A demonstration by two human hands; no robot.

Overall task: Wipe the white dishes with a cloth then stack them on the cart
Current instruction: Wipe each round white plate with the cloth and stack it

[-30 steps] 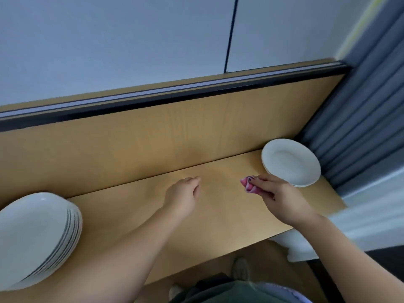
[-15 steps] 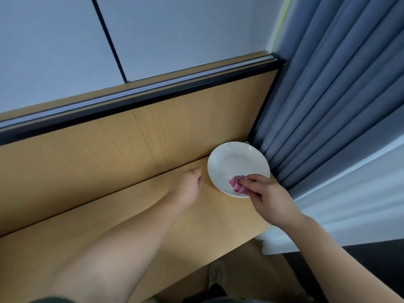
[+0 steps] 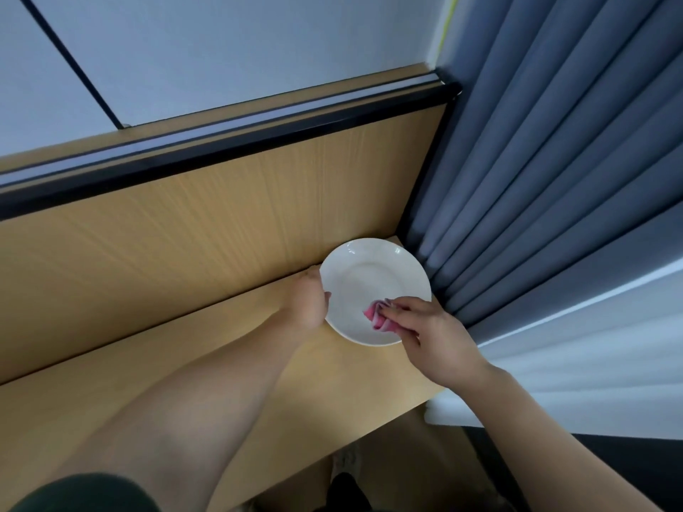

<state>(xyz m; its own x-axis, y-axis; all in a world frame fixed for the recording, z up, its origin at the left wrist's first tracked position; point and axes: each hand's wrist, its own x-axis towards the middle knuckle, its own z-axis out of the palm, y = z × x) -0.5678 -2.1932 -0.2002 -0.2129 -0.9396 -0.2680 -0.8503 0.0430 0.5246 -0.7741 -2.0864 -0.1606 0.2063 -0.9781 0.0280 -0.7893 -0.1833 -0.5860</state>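
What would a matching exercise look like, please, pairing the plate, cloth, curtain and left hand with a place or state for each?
Column A
1. plate
2. cloth
3. curtain
4. left hand

Column B
a. pink, pinched in the right hand
b. blue-grey, hanging at the right end of the desk
c. white, at the desk's far right corner
d. gripping the plate's left rim

Pairs: 1-c, 2-a, 3-b, 4-d
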